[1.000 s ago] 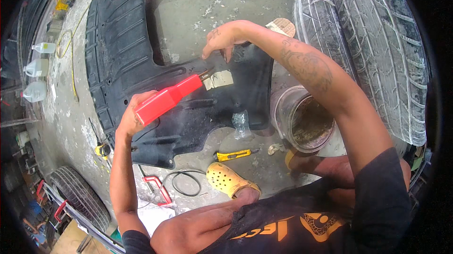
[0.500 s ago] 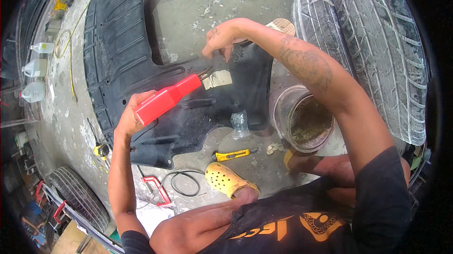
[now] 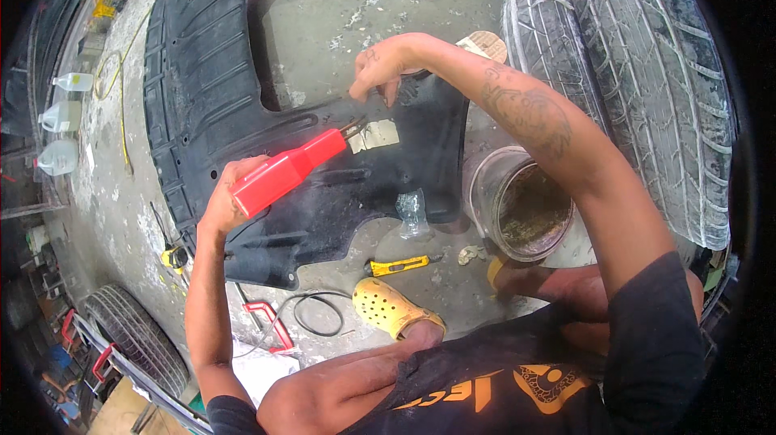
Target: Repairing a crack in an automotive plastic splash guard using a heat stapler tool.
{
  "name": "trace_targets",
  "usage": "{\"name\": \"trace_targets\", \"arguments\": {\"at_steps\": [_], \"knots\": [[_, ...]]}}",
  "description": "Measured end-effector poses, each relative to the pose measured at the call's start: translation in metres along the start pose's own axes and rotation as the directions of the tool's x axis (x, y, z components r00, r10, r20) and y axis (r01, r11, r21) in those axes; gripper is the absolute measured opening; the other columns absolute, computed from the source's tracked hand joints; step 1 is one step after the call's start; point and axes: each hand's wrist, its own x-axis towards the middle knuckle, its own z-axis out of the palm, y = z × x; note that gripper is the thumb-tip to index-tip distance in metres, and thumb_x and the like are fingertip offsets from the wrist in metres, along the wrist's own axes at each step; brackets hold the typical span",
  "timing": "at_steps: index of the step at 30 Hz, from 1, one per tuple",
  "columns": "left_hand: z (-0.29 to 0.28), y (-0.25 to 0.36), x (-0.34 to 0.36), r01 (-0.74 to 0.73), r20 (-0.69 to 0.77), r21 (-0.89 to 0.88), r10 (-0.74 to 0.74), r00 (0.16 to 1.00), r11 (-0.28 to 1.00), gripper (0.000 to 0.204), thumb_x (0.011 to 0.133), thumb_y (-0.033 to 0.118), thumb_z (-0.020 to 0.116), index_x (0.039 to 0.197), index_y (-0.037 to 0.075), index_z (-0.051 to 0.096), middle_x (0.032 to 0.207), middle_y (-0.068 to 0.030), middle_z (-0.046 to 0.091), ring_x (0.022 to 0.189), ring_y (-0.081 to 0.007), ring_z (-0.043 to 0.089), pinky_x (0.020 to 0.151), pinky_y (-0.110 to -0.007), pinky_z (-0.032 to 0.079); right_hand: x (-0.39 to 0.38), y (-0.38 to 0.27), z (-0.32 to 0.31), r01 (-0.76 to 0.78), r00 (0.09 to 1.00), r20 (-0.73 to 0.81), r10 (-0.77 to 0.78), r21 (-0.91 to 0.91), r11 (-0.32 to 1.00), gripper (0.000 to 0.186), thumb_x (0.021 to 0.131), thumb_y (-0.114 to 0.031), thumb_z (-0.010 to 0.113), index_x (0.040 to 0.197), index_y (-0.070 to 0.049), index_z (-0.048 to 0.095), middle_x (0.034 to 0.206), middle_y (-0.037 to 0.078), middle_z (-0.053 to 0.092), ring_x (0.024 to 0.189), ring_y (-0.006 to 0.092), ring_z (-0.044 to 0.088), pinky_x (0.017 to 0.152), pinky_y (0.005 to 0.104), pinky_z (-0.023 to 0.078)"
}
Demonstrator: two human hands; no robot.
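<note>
Movement's tiny: right hand [image 3: 384, 67] has edged slightly right above the black panel [image 3: 323, 202], fingers curled down, can't tell if pinching anything. Left hand [image 3: 220, 199] still grips the red tool [image 3: 283, 174], fingers mostly hidden, prongs [image 3: 353, 126] by the tan patch [image 3: 376, 136]. Same spot, basically.

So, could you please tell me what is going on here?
A person's left hand grips a red tool, its metal tip close to a pale patch on a black panel. The right hand is bent just beyond the tip; whether it holds anything is unclear. A yellow cutter lies nearby.
</note>
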Motion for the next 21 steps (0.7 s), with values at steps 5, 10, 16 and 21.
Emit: {"name": "trace_targets", "arguments": {"at_steps": [5,10,16,21], "knots": [[-0.001,0.0,0.003,0.01,0.033,-0.009,-0.01,0.999,1.0,0.033,0.072,0.013,0.067,0.1,-0.002,0.062,0.087,-0.0173,0.061,0.08,-0.041,0.058,0.071,-0.039,0.047,0.002,0.002,-0.001,-0.003,1.0,0.017,0.002,0.03,1.0,0.043,0.074,-0.036,0.069,0.096,0.002,0.07,0.096,0.019,0.068,0.077,0.0253,0.071,0.072,0.0334,0.054],[-0.002,0.0,-0.004,0.013,-0.017,0.043,-0.012,1.0,0.999,0.032,0.071,0.013,0.068,0.1,-0.002,0.062,0.088,-0.0179,0.061,0.08,-0.0412,0.059,0.07,-0.039,0.047,-0.005,-0.004,0.005,-0.001,0.995,-0.096,0.007,0.067,0.998,0.037,0.073,-0.033,0.069,0.089,0.001,0.069,0.091,0.017,0.068,0.076,0.0245,0.07,0.07,0.0325,0.054],[0.0,0.007,0.003,-0.021,-0.035,0.093,0.024,0.999,0.995,0.033,0.07,0.013,0.068,0.098,-0.003,0.061,0.087,-0.0184,0.061,0.08,-0.0421,0.058,0.071,-0.04,0.047,0.014,0.014,-0.002,-0.002,0.999,0.037,0.002,0.015,1.0,0.033,0.074,-0.03,0.068,0.089,0.0,0.069,0.091,0.014,0.067,0.077,0.0241,0.069,0.072,0.0307,0.054],[0.0,-0.01,-0.005,0.011,0.007,0.04,-0.011,1.0,0.999,0.033,0.071,0.015,0.069,0.098,-0.003,0.061,0.087,-0.0187,0.061,0.079,-0.042,0.058,0.071,-0.039,0.047,0.014,0.008,0.003,0.004,1.0,0.017,-0.005,0.035,0.999,0.033,0.074,-0.029,0.068,0.09,0.0,0.069,0.087,0.014,0.067,0.077,0.0236,0.069,0.071,0.0315,0.054]]}}
